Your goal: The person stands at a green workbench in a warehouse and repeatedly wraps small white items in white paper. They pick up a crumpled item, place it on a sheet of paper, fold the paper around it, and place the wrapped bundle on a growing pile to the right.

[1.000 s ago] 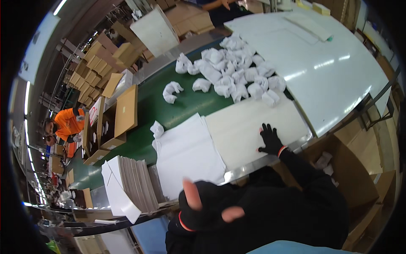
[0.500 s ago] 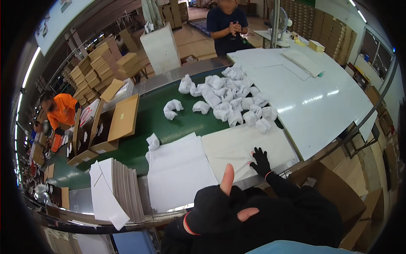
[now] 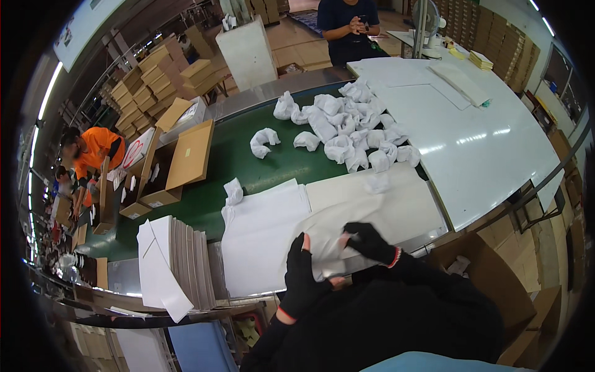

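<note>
Both my hands wear black gloves with bare fingertips. My right hand [image 3: 370,242] pinches a thin cream paper sheet [image 3: 319,220], whose near part is lifted and blurred by motion. My left hand [image 3: 304,276] is beside the sheet's near left edge, fingers stretched up and thumb apart. Under the lifted sheet lies a cream paper stack [image 3: 415,198]. A white paper wad [image 3: 378,181], smeared by motion, sits on the far part of the paper. To the left is a white paper stack [image 3: 260,248], with a small wad [image 3: 233,191] at its far corner.
Several white crumpled wads [image 3: 338,127] are heaped on the green belt [image 3: 232,155]. A white table [image 3: 477,142] adjoins at right. Open cardboard boxes [image 3: 189,155] and a grey-edged stack [image 3: 189,260] stand left. A seated person [image 3: 347,28] and an orange-shirted person [image 3: 99,149] are beyond.
My right hand has gone from lying flat on the cream paper to pinching a lifted sheet, drawn leftward. My left hand has turned and come beside it. A wad has shifted toward me.
</note>
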A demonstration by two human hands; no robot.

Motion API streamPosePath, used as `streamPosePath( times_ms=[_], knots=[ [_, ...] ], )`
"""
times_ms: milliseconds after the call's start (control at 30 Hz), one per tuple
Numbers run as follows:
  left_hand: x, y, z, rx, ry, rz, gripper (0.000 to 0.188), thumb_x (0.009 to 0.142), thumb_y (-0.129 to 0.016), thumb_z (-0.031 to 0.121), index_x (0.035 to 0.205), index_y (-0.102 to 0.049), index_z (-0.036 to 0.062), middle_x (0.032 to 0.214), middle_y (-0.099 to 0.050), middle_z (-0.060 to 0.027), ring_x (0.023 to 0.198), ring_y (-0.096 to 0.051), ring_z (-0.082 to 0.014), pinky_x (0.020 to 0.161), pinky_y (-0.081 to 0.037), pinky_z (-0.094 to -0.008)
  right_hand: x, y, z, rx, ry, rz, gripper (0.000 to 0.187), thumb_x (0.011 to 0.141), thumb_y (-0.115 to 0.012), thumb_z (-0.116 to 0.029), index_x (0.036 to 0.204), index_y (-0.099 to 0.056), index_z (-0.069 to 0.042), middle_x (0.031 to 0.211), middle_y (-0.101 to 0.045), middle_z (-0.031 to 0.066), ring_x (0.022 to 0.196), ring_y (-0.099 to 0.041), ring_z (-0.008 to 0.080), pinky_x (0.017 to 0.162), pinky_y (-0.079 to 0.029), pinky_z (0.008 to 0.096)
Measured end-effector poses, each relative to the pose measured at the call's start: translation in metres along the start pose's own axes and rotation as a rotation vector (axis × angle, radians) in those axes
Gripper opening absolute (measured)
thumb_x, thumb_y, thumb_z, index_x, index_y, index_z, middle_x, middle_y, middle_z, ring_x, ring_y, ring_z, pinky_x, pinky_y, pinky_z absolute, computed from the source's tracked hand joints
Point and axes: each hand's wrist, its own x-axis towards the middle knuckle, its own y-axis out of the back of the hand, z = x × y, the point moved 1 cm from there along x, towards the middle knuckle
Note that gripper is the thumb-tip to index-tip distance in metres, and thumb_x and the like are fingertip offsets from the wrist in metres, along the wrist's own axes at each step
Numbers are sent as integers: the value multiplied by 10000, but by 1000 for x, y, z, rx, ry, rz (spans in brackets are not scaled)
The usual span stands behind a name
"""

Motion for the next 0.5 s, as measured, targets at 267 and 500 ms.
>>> streamPosePath(
  times_ms=[267, 500],
  knots=[
    [-11, 4, -93, -348, 163, 499, 346, 892, -589, 68, 1221, -538, -26, 1084, -648, -113, 994, -622, -194, 831, -491, -305, 36, -19, -72, 187, 101, -106, 414, 783, -780, -154, 1139, -597, -52, 1088, -609, 99, 1033, -600, 249, 901, -477, 343],
    [-39, 71, -117, -1243, 558, 891, 490, 971, -523, 444, 1254, -515, 45, 1144, -594, -71, 1012, -610, -172, 845, -519, -315, -17, 1, 16, -162, 5, 32, 223, 765, -776, -104, 937, -646, -47, 915, -651, 78, 907, -634, 244, 810, -494, 353]
  ],
)
